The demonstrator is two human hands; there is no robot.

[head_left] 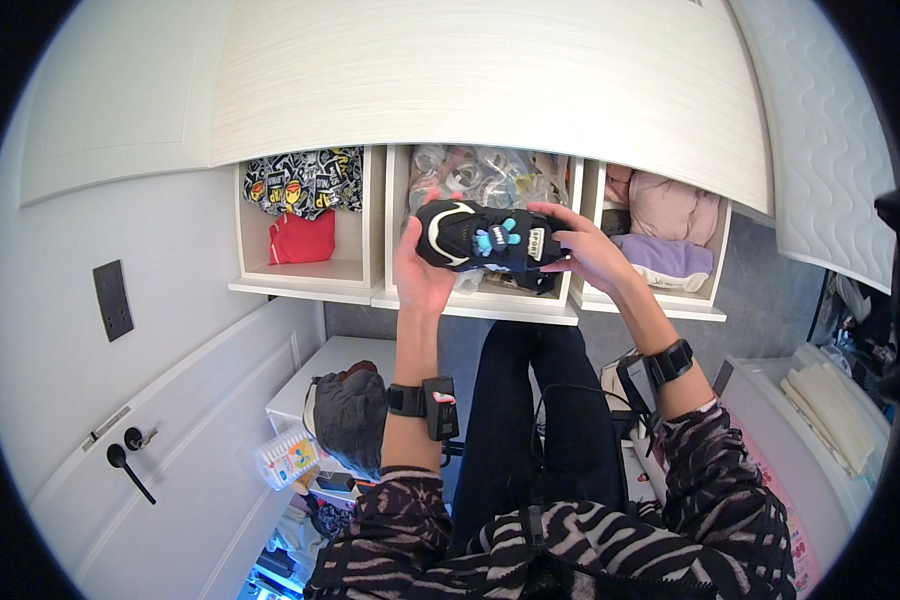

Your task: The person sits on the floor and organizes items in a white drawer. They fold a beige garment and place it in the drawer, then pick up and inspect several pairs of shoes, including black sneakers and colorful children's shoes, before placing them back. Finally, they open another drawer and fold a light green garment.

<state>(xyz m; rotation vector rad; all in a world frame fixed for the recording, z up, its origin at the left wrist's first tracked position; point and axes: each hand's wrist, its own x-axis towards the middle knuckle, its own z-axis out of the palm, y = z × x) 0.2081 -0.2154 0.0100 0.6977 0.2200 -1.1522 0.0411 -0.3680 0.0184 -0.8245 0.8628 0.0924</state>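
Over the middle drawer [510,312], a small black sneaker [457,236] with a cream curve at one end, a blue bear charm and a pale tag lies sideways between my hands. My left hand [424,270] is wrapped round its left end. At the right end, my right hand [592,250] grips it with thumb and fingers. Beneath it, clear plastic-wrapped items [480,172] fill the back of the drawer. Something dark at the drawer's front is partly hidden by the sneaker.
The left drawer [305,285] holds black patterned cloth [305,180] and folded red cloth [302,240]. In the right drawer [660,306] lie pink padded clothing [674,207] and purple cloth [667,256]. A white door [185,480] stands left; a clear bin [820,400] stands right.
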